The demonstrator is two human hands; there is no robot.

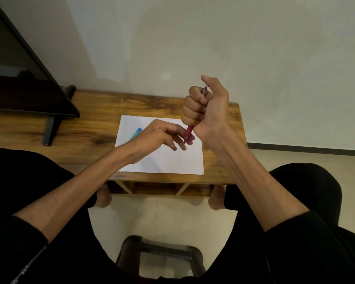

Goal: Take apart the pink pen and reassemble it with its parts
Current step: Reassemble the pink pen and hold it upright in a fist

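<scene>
My right hand is raised above the table in a fist, shut around the pink pen, which stands nearly upright. The pen's upper end pokes out by the thumb and its tip points down. My left hand hovers over the white paper, fingers loosely curled, with its fingertips touching the pen's lower tip. I cannot tell whether the left fingers pinch the tip or only touch it.
A blue-green pen lies on the paper, partly hidden behind my left hand. The paper rests on a low wooden table. A dark monitor on a stand occupies the table's left end. A stool is below, between my knees.
</scene>
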